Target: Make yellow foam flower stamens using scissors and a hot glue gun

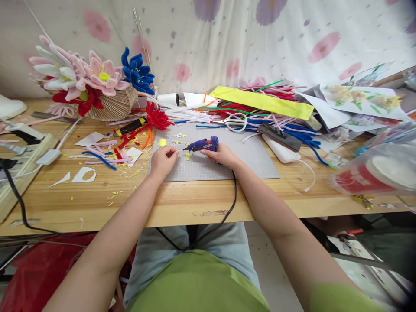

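My right hand [222,156] is wrapped round a purple hot glue gun [203,144], its nozzle pointing left. Close to that nozzle, my left hand [164,162] has its fingers pinched together; whatever they hold is too small to make out. Both hands are over a grey cutting mat [227,169]. Small yellow pieces [162,142] lie around the nozzle and left hand. A black cord runs from the glue gun over the table's front edge. Just behind the left hand lies a red fuzzy flower [157,116].
Pipe cleaners [305,134], white-handled scissors [236,122] and a yellow strip [261,102] lie behind the mat. A phone [280,137] and white power bank [279,149] are at right, near a bagged cup [373,173]. At left are a utility knife [131,126], scraps and a power strip [27,173].
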`<state>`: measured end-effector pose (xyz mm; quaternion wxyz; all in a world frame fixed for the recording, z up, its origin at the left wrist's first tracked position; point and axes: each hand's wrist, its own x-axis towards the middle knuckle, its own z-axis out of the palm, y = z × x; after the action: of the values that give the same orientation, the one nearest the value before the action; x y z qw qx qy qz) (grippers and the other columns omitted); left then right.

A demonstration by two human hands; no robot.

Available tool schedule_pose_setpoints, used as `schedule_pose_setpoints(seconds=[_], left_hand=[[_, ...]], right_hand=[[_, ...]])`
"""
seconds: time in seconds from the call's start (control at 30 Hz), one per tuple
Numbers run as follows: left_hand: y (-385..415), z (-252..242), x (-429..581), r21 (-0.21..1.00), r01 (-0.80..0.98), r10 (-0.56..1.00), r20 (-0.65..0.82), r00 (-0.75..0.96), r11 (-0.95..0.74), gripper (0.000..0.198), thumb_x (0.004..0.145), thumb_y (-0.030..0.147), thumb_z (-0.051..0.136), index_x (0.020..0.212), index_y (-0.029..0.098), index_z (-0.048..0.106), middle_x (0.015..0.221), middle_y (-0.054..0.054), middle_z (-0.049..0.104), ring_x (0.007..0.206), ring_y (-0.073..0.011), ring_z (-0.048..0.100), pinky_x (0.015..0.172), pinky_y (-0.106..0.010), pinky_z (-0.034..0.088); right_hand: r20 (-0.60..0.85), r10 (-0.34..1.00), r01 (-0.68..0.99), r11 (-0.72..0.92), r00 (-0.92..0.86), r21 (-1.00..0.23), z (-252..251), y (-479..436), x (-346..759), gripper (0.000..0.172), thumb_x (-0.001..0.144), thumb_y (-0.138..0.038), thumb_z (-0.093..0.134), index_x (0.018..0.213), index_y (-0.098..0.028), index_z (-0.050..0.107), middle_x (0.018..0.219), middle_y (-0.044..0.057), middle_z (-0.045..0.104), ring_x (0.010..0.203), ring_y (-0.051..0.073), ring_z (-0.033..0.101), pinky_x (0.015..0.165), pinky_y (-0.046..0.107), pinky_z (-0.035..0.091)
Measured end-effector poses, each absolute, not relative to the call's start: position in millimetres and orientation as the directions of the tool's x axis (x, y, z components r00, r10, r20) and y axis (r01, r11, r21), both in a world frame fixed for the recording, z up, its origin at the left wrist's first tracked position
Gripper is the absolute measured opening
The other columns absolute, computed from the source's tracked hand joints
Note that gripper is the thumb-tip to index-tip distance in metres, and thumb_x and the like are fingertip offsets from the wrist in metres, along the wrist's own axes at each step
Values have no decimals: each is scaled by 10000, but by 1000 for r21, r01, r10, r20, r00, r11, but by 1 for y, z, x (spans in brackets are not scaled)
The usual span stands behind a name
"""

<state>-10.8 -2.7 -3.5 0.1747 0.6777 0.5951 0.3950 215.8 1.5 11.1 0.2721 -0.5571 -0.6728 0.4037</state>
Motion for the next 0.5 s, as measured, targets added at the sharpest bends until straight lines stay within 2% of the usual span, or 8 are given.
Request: schedule_pose_setpoints(seconds=[0.5], left_hand=[[-2,-3,-12,765,603,948,316,-45,-226,123,713,295,584,669,189,630,695,-1,650,624,-125,544,627,-251,420]], right_hand=[[-79,983,517,19,-166,-856,14,2,226,490,645,-646,612,579,-170,515,479,-11,495,421,76,412,428,238,324]])
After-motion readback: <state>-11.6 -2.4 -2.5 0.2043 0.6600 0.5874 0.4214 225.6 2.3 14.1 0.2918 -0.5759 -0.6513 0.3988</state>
